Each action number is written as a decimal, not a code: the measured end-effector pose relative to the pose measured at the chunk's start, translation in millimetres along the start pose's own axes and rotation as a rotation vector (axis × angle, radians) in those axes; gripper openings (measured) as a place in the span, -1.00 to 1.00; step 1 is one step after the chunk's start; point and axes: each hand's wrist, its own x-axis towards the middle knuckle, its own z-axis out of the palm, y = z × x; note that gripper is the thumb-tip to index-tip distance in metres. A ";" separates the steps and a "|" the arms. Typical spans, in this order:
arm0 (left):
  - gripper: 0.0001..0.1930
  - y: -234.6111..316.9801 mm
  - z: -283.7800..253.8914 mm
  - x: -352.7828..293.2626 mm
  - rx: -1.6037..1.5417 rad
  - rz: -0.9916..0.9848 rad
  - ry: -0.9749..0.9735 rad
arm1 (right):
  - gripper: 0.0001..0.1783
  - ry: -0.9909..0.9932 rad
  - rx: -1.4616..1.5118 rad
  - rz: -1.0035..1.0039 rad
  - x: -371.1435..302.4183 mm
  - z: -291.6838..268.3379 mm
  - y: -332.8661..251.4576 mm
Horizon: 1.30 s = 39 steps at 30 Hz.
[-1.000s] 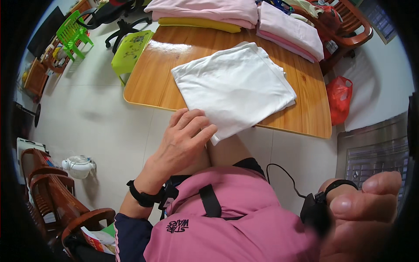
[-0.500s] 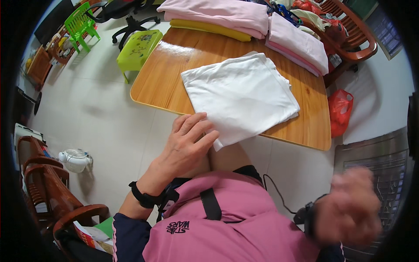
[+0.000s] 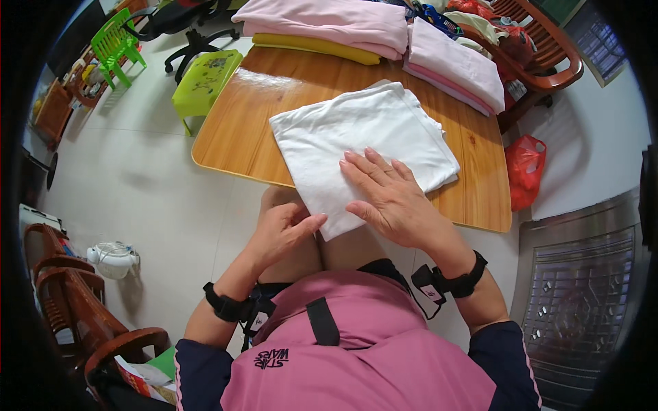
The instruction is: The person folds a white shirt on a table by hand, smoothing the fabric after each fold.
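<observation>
A folded white cloth (image 3: 384, 130) lies aslant on the wooden table, its near corner hanging past the front edge above my lap. My right hand (image 3: 394, 198) rests flat on its near part, palm down with fingers spread. At the cloth's near left edge is my left hand (image 3: 281, 229), fingers bent inward and the thumb over the hanging border. The tips of its other fingers are partly hidden, and it seems to pinch that edge. Both wrists carry black straps.
Folded pink cloth (image 3: 329, 24) over yellow cloth (image 3: 315, 46) fills the table's (image 3: 233, 130) far side, beside another pink stack (image 3: 456, 61). A lime stool (image 3: 205, 79) stands at left. A red bag (image 3: 526, 175) and wooden chair (image 3: 541, 68) are at right.
My right hand has come in from the lower right and now lies flat on the white cloth. My left hand's fingers have drawn off the cloth's top and curled at its edge.
</observation>
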 end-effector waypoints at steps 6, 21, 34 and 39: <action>-0.62 -21.1 7.9 9.4 -0.241 -0.031 -0.165 | -0.27 0.147 -0.204 0.135 -8.7 15.5 37.4; -0.70 2.4 -23.0 -8.8 0.004 -0.058 -0.309 | -0.33 0.148 -0.320 0.470 -84.8 -10.7 59.5; -0.48 26.8 -18.4 59.3 1.104 0.638 0.238 | -0.25 -0.060 0.244 0.044 61.7 -9.5 8.4; -0.37 23.6 -17.6 57.8 1.163 0.512 0.165 | -0.20 -0.113 0.040 0.123 69.4 -6.5 35.6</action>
